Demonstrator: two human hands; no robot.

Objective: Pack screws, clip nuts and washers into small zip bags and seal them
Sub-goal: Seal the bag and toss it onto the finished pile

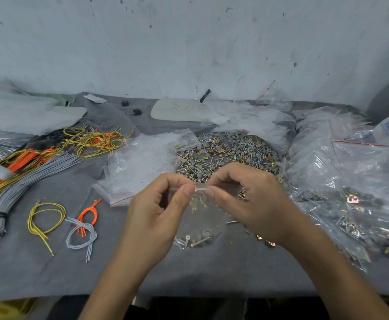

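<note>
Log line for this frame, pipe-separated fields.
phase: sealing | left hand: pinches zip bag top | right hand: pinches same top | bag: screws inside | loose pile: behind hands

Both my forearms reach in from 5 and 7 o'clock and converge near the centre. My left hand (158,204) sits at 9 o'clock of my right hand (246,197), thumb tips almost meeting. On each hand the fingers (188,190) are curled, thumb pressed against forefinger, pinching the top edge of the zip bag (199,213) held between them.
</note>
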